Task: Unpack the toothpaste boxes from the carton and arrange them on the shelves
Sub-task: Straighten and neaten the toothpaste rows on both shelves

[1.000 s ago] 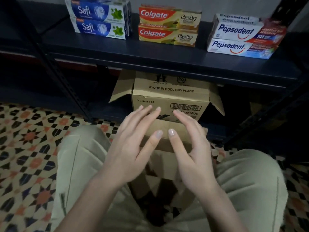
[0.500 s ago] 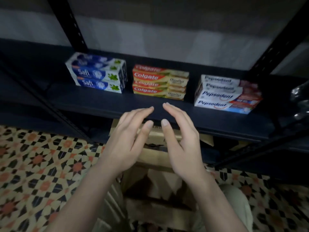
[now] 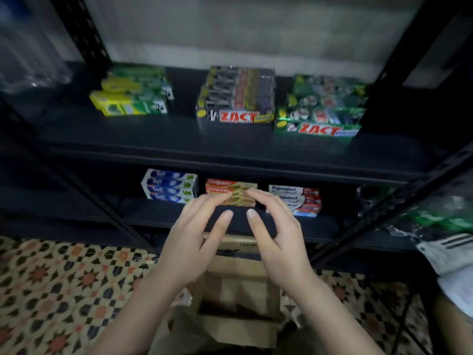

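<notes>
Both hands are held up in the middle of the frame, and they hold nothing. The left hand [image 3: 190,248] has its fingers [image 3: 204,207] gently bent and spread a little. The right hand [image 3: 282,243] looks the same, and its fingers [image 3: 266,201] reach toward the left ones. The thumb tips are near each other but do not touch.

The open carton [image 3: 238,298] sits on the patterned floor [image 3: 64,285] at the bottom middle, below the hands. Safi boxes [image 3: 170,186], Colgate boxes [image 3: 227,187] and Pepsodent boxes [image 3: 299,198] are stacked on the lower shelf [image 3: 153,213] just behind the fingertips. Zact boxes [image 3: 238,98] sit on the upper shelf [image 3: 179,139].
</notes>
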